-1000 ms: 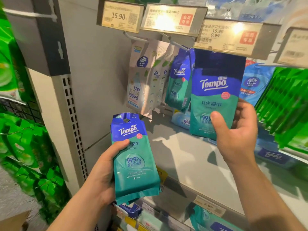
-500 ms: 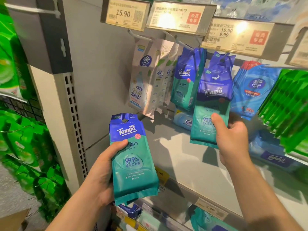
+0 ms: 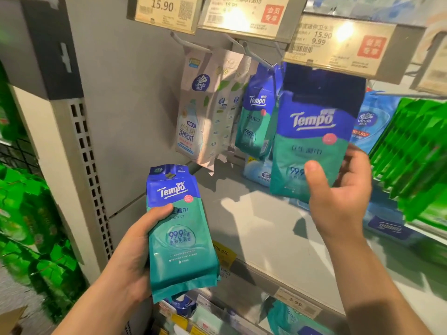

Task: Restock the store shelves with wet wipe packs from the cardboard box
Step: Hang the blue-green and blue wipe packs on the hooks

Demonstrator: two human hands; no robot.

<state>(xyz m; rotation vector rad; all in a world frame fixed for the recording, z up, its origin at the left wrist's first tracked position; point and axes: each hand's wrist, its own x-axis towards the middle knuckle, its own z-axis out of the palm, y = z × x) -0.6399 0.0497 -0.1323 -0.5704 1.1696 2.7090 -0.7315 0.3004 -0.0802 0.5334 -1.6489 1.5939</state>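
Raised Tempo pack [image 3: 312,131] under price-tag edge [image 3: 338,66]

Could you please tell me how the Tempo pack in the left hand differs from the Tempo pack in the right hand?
The left hand holds its pack low, in front of the shelf edge; the right hand holds its pack high, its top just under a price tag. The left pack is sharp, hang hole showing; the right pack is blurred, its top in shadow. Both share the blue-and-teal Tempo design.

Bare shelf [image 3: 254,221] (hanging packs [image 3: 256,122] behind)
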